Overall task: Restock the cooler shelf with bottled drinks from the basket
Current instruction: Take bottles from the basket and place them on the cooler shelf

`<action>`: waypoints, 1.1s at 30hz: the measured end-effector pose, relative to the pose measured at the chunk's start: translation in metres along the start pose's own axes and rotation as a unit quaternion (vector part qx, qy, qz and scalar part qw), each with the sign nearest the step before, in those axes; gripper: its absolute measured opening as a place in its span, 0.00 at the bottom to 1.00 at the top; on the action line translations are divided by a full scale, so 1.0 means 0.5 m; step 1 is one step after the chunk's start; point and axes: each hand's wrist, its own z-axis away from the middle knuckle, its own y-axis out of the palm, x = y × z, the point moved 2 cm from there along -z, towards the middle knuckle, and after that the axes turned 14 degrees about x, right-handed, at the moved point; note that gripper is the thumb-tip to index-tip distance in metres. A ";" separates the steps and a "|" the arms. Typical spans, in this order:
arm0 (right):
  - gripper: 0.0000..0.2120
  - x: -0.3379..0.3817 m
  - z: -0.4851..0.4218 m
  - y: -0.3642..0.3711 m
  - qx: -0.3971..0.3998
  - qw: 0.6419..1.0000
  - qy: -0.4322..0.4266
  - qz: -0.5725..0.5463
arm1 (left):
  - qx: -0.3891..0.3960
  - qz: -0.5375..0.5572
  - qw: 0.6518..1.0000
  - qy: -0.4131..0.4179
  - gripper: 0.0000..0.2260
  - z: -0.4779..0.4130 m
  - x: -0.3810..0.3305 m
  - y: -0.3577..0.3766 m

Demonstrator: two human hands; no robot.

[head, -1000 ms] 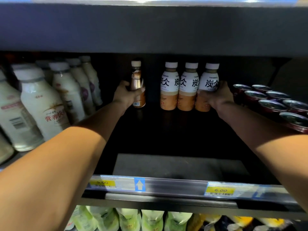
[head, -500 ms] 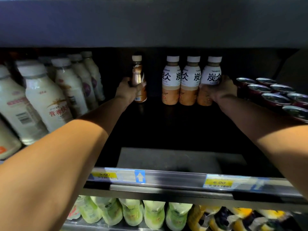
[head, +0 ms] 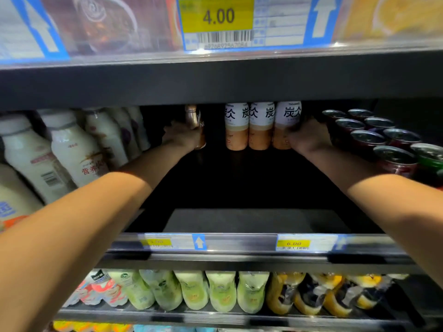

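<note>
Left hand [head: 178,137], one brown bottle [head: 191,114], right hand [head: 309,138], three white bottles [head: 261,127]

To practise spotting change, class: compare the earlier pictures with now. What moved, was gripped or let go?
No bottle visibly moved; nothing was taken or let go. Only the view shifted: the 4.00 price label on the upper shelf now shows. The left hand still grips the brown bottle, the right hand the rightmost white-labelled bottle; the cans are unmoved.

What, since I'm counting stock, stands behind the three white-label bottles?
Only darkness shows past the bottles; any second row would be hidden by them and by the right hand.
</note>
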 end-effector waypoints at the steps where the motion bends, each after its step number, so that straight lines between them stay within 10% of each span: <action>1: 0.23 -0.001 0.017 -0.003 -0.006 0.999 -0.015 0.035 | 0.004 -0.045 0.999 0.005 0.28 0.023 -0.007 0.000; 15: 0.18 -0.044 0.435 -0.118 0.026 0.940 -0.138 0.312 | 0.130 -0.196 0.904 0.356 0.17 0.430 -0.160 0.027; 24: 0.19 -0.234 0.743 -0.183 -0.117 0.939 0.012 0.323 | 0.113 -0.071 0.780 0.612 0.15 0.649 -0.254 0.198; 33: 0.15 -0.479 0.938 -0.183 -0.003 0.904 0.287 0.316 | 0.278 -0.157 0.668 0.673 0.18 0.827 -0.345 0.513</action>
